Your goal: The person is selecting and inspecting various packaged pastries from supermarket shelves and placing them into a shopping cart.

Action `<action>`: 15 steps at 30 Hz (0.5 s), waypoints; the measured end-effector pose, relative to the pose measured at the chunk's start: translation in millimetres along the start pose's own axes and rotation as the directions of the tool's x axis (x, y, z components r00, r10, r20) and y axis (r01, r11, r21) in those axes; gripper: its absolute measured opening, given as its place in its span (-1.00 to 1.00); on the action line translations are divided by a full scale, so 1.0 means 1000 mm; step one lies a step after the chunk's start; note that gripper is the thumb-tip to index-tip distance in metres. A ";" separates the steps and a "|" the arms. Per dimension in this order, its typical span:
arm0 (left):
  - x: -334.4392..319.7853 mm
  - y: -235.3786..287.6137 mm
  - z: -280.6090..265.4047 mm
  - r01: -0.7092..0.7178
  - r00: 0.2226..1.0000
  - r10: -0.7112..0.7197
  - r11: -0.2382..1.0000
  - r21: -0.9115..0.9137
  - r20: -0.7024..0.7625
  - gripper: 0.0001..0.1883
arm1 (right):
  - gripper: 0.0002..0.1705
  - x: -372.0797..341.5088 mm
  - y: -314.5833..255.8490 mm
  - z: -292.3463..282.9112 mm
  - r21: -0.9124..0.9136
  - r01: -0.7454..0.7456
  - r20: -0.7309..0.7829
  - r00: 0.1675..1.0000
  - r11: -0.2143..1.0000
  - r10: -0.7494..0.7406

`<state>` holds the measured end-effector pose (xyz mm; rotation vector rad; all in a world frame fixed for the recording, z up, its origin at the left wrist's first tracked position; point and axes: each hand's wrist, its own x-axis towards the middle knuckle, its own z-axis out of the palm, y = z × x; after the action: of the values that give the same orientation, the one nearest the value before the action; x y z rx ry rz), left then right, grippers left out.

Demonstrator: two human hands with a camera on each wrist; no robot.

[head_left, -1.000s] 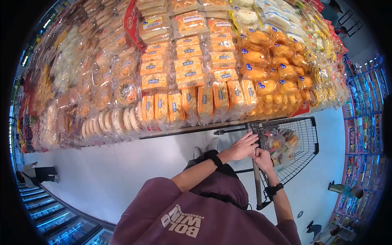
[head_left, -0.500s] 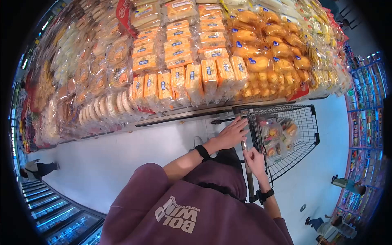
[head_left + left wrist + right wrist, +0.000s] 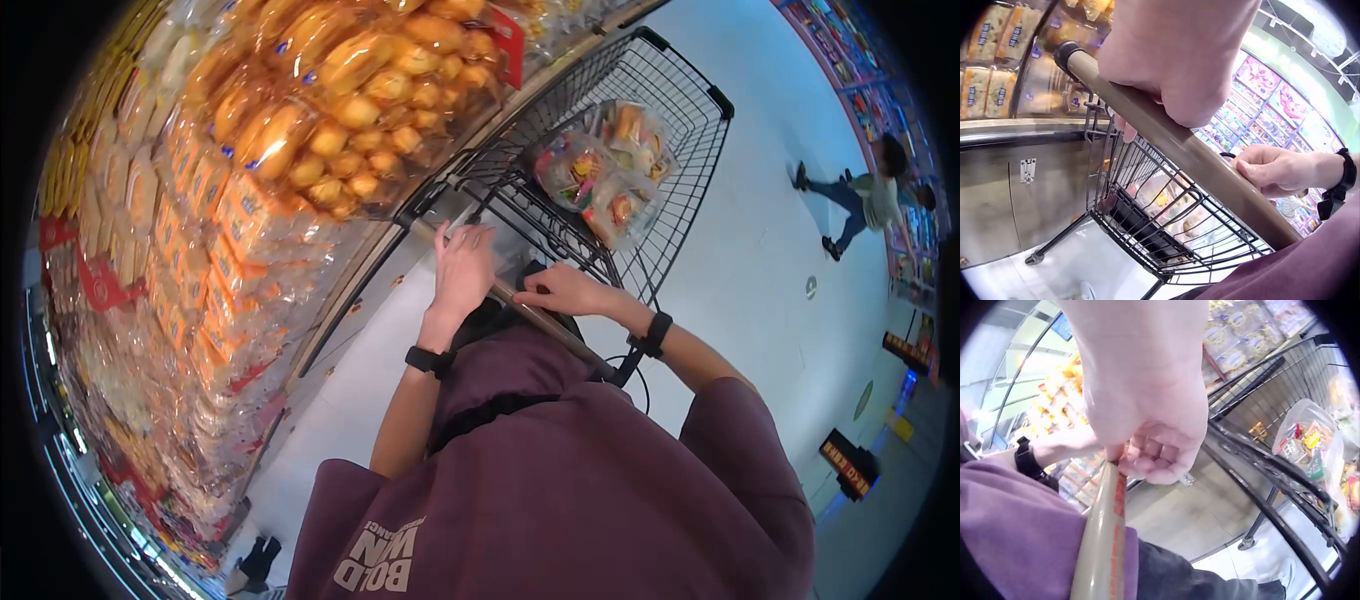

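Observation:
A shopping cart (image 3: 715,150) stands in front of me, with a brown bar handle (image 3: 545,322). My left hand (image 3: 465,270) rests over the handle's left part, its fingers stretched across the bar. In the left wrist view, its fingertips (image 3: 1125,128) show past the bar's far side. Farther right, my right hand (image 3: 570,292) holds the bar at the thumb and forefinger. Its other fingers (image 3: 1160,456) are loosely curled beside the bar in the right wrist view, palm visible. Clear bags of packaged food (image 3: 575,170) lie in the basket.
On the left rises a display of bagged bread rolls (image 3: 350,150) and orange-wrapped packs (image 3: 235,225). The cart's front left corner runs close along it. A person (image 3: 870,195) walks at the right near stocked shelves (image 3: 850,50). Pale floor (image 3: 765,250) lies between.
My view and the cart have swung round, and the bread display now lies to my left. My hands stay at the handle, now farther apart. Different people show at the right.

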<state>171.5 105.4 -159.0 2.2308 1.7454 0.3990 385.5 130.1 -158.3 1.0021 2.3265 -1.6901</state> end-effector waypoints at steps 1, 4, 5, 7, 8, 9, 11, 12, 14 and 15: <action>0.005 0.002 0.000 0.013 1.000 -0.013 1.000 -0.004 0.022 -0.62 | -0.44 -0.004 0.009 -0.011 0.136 0.002 0.006 1.000 0.991 -0.003; 0.011 0.005 0.002 0.046 0.997 -0.043 0.998 -0.042 0.067 -0.63 | -0.53 -0.013 0.033 -0.040 0.453 -0.175 0.140 0.982 0.874 0.123; 0.011 0.006 0.004 0.052 0.995 -0.048 0.997 -0.049 0.084 -0.63 | -0.57 -0.016 0.049 -0.049 0.523 -0.231 0.195 0.969 0.820 0.149; 0.018 0.008 0.001 0.071 0.991 -0.064 0.996 -0.059 0.120 -0.64 | -0.66 -0.024 0.082 -0.069 0.654 -0.294 0.225 0.955 0.697 0.192; 0.020 0.009 0.002 0.082 0.989 -0.072 0.994 -0.072 0.129 -0.64 | -0.71 -0.027 0.102 -0.080 0.717 -0.292 0.199 0.956 0.633 0.216; 0.023 0.010 0.003 0.092 0.988 -0.080 0.992 -0.084 0.135 -0.64 | -0.73 -0.028 0.125 -0.094 0.722 -0.306 0.153 0.945 0.621 0.288; 0.028 0.011 0.005 0.111 0.985 -0.097 0.990 -0.089 0.142 -0.65 | -0.75 -0.019 0.177 -0.116 0.714 -0.354 0.039 0.881 0.604 0.471; 0.029 0.013 0.005 0.120 0.984 -0.106 0.989 -0.087 0.145 -0.65 | -0.76 -0.012 0.209 -0.121 0.702 -0.394 -0.029 0.816 0.593 0.577; 0.036 0.016 0.006 0.142 0.980 -0.127 0.986 -0.089 0.153 -0.66 | -0.78 0.012 0.313 -0.113 0.529 -0.533 -0.074 0.746 0.660 0.662; 0.036 0.019 0.004 0.164 0.975 -0.146 0.982 -0.097 0.170 -0.66 | -0.70 0.017 0.331 -0.108 0.457 -0.608 -0.067 0.704 0.649 0.707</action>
<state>198.0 135.6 -153.8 1.9755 1.7520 0.2645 587.0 288.7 -393.9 1.9401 1.3680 -1.7819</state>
